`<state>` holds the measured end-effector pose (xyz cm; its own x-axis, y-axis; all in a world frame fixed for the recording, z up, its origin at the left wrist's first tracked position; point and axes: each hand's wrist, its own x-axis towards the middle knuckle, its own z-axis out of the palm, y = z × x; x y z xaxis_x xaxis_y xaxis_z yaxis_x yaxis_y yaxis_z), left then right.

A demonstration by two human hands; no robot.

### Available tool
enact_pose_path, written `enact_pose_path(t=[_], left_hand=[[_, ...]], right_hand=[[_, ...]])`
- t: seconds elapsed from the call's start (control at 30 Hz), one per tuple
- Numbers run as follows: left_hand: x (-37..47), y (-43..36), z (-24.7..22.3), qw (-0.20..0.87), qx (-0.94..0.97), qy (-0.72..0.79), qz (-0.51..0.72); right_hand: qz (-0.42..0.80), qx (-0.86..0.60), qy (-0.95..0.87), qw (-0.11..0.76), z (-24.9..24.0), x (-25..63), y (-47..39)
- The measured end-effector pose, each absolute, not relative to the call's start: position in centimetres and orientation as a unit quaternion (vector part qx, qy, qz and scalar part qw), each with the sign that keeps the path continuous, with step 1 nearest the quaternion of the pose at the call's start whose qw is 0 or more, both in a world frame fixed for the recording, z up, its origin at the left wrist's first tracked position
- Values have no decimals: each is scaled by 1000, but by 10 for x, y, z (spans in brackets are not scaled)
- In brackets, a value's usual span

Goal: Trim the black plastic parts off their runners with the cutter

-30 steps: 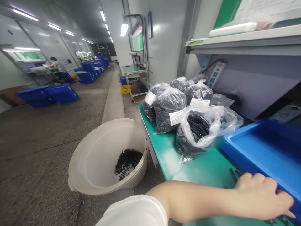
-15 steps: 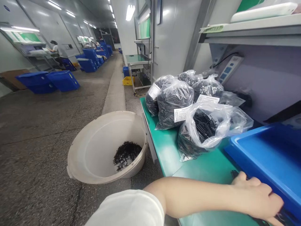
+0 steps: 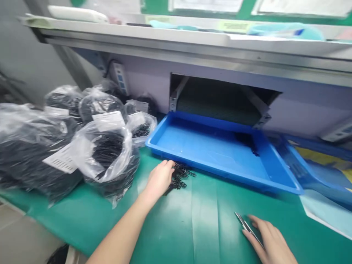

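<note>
My left hand (image 3: 161, 175) is on the green tabletop in front of the blue tray, its fingers curled over a small pile of thin black plastic parts (image 3: 180, 176). The fingertips are partly hidden, and some parts stick out to the right of them. At the lower right, my right hand (image 3: 268, 238) grips a slim, pointed metal tool (image 3: 246, 226) between thumb and fingers. Its tip points up and left, and blur hides its exact kind. Left of my left hand stands an open clear bag (image 3: 108, 161) full of black parts.
A shallow blue tray (image 3: 203, 146) lies behind my hands, with a few black pieces (image 3: 246, 141) at its far right. More filled bags (image 3: 35, 146) crowd the left side. A second blue bin (image 3: 316, 165) is at the right, and a shelf (image 3: 192, 46) spans overhead.
The view has swung right, from the aisle and the large white tub to the bench. My right hand with the metal tool has come into view; my left hand is still by the black parts.
</note>
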<state>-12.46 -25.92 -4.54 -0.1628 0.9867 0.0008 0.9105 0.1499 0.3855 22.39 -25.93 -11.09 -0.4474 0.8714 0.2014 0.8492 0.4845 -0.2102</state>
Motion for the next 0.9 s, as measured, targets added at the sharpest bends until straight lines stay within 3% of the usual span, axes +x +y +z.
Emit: enact_pose_path(t=[0.33,0.43,0.5,0.57,0.67,0.9], left_hand=[[-106,-277,-53,157,639,752,39],[-102,-277,-53,159,643,744,85],[-96,-278,-54,240,628,717,186],[-88,-280,-55,401,568,660,285],[-73,-283,-60,608,441,567,337],[-56,-288,-67,686,346,529,360]], right_hand=[[198,-499,-836,111,-80,198,-256],[260,-493,-818,144,-58,174,-253],[312,-477,-804,167,-46,154,-252],[367,-450,-793,185,-39,135,-252],[404,-443,-771,216,-44,119,-254],[381,-396,-822,148,-62,128,-263]])
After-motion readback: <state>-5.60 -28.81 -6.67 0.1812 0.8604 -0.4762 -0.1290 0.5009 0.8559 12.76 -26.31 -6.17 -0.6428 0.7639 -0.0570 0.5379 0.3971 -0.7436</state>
